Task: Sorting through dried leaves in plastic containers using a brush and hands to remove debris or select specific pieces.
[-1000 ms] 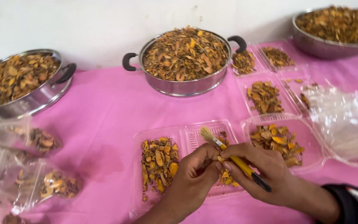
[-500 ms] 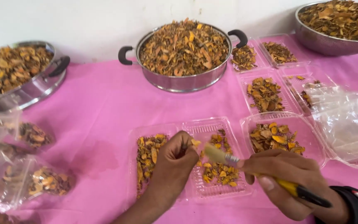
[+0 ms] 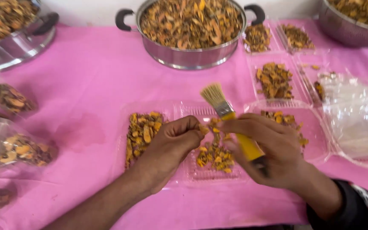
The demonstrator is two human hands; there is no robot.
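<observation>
My right hand (image 3: 269, 149) grips a yellow-handled paintbrush (image 3: 228, 115) with its pale bristles pointing up and away. My left hand (image 3: 171, 147) pinches a small orange dried piece (image 3: 202, 128) at its fingertips, close to the right hand's fingers. Both hands hover over a clear two-part plastic tray (image 3: 188, 110) on the pink tablecloth. The tray's left half holds a pile of orange-brown dried slices (image 3: 141, 130); its right half holds a smaller pile of brighter bits (image 3: 214, 155).
A steel pot (image 3: 190, 57) heaped with dried slices stands behind, with another pot (image 3: 20, 42) at far left and a steel bowl (image 3: 350, 32) at far right. More clear trays (image 3: 277, 81) with slices and a crumpled plastic bag (image 3: 356, 115) lie right. Filled bags (image 3: 18, 149) lie left.
The view has tilted down. My right hand turned the brush from pointing left to bristles-up and drew closer to my left hand, which still pinches a piece over the tray.
</observation>
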